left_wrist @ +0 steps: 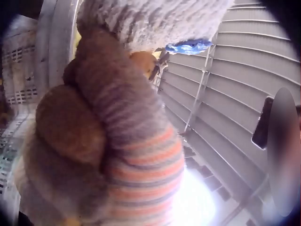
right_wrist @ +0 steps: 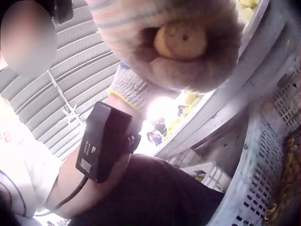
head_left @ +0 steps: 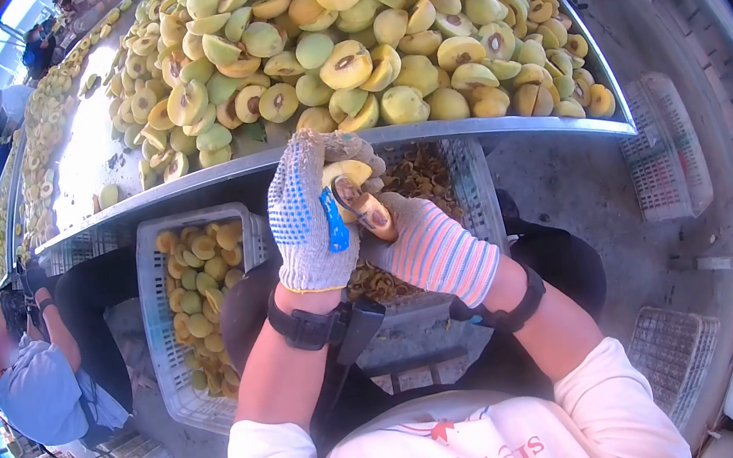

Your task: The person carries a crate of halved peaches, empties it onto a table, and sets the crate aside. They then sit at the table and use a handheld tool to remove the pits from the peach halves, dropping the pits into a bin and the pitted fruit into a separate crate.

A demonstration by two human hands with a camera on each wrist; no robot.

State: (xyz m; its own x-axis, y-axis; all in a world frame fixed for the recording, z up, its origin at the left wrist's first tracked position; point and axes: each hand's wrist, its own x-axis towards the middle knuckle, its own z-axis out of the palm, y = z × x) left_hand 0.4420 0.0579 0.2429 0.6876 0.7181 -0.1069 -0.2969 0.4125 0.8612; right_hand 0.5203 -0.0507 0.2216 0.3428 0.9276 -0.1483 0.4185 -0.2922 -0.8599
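Note:
A dotted grey glove covers the left hand, which pinches a yellow fruit half just beyond the tray's near edge. The right hand, in a striped glove, grips a short wooden-handled tool whose curved dark metal end is against the fruit half. In the right wrist view the handle's round butt shows inside the curled right hand. The left wrist view has the striped right hand close below the left glove; the left fingertips are hidden there.
A metal-edged table bears a heap of cut fruit. Below it stand a white crate of fruit halves and another crate with brown scraps. Empty crates lie on the right-hand floor. Another person sits at left.

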